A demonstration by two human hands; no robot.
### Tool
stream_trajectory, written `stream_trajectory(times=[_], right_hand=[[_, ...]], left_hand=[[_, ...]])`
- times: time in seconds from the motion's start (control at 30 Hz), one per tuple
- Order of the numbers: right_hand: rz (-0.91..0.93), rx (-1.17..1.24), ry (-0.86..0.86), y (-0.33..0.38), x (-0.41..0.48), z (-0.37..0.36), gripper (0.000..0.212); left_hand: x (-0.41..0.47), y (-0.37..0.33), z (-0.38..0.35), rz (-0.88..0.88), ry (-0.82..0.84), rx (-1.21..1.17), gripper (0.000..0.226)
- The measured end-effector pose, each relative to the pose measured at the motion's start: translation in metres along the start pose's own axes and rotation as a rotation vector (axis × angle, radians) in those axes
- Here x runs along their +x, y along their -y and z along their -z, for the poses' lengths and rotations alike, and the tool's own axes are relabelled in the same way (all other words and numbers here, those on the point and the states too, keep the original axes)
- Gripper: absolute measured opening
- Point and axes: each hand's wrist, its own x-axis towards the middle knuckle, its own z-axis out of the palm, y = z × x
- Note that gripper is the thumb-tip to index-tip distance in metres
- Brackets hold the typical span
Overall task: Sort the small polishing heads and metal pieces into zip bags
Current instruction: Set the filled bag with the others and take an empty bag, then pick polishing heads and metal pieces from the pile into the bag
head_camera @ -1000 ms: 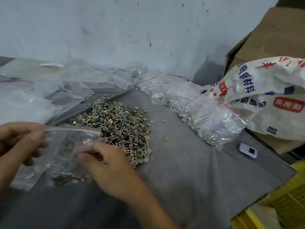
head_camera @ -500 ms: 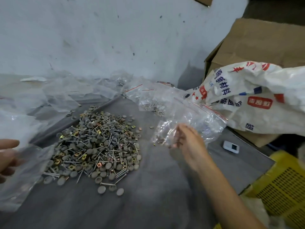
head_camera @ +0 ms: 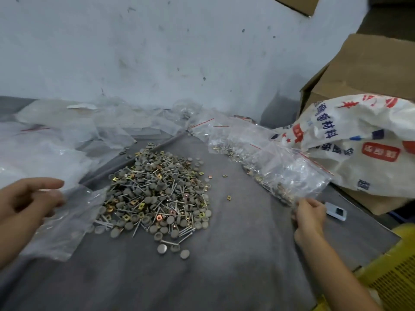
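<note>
A heap of grey polishing heads, pins and small brass squares point(head_camera: 157, 191) lies on the grey cloth point(head_camera: 202, 277). My left hand point(head_camera: 29, 198) is at the left edge, its index finger out, its lower fingers holding the top of a nearly empty clear zip bag point(head_camera: 60, 227) that drapes beside the heap. My right hand point(head_camera: 310, 212) reaches to the right and pinches the near corner of a filled zip bag point(head_camera: 289, 173), which lies at the end of a row of filled bags point(head_camera: 231, 140).
Empty clear bags point(head_camera: 56, 135) pile up at the back left against the white wall. A printed white sack point(head_camera: 359, 142) and a cardboard box point(head_camera: 370, 75) stand at the right. A small white device point(head_camera: 335, 211) lies by my right hand, with a yellow basket point(head_camera: 393, 272) beyond the cloth's edge.
My right hand left the bag held by my left hand and carried a filled bag to the row at the right. The left hand stayed at the left with the other bag.
</note>
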Motion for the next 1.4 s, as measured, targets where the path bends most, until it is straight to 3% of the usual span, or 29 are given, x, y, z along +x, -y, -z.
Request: stream_trajectory(times=[0.07,0.17,0.27,0.37,0.47,0.67,0.8,1.13,1.4], right_hand=[[0.123,-0.036,0.055,0.012,-0.032,-0.012,0.034],[0.274,-0.047,0.278,0.025,-0.09,-0.039,0.023],[0.271,0.001,0.589,0.026,-0.15,-0.07,0.019],[0.323,-0.057,0.893,0.02,-0.196,-0.096,0.023],[0.364,-0.104,1.081,0.007,-0.227,-0.111,0.025],[0.39,-0.246,1.233,-0.031,-0.254,-0.104,0.025],[0.416,-0.223,1.343,-0.028,-0.265,-0.102,0.014],[0.441,-0.271,1.51,-0.033,-0.267,-0.094,0.017],[0.515,-0.407,1.569,-0.042,-0.276,-0.094,0.045]], left_hand=[[-0.013,-0.012,0.011,-0.041,-0.051,0.075,0.015],[-0.022,-0.023,0.035,-0.057,-0.057,0.323,0.013],[-0.025,-0.026,0.043,0.027,0.106,0.59,0.018],[-0.031,-0.027,0.033,0.003,0.26,0.594,0.017],[-0.032,-0.029,0.028,-0.094,0.318,0.655,0.017],[-0.037,-0.021,0.04,-0.142,0.437,0.757,0.029],[-0.036,-0.019,0.037,-0.135,0.428,0.736,0.029],[-0.048,-0.031,0.016,-0.111,0.294,0.651,0.013],[-0.066,-0.041,-0.01,-0.286,0.31,0.613,0.014]])
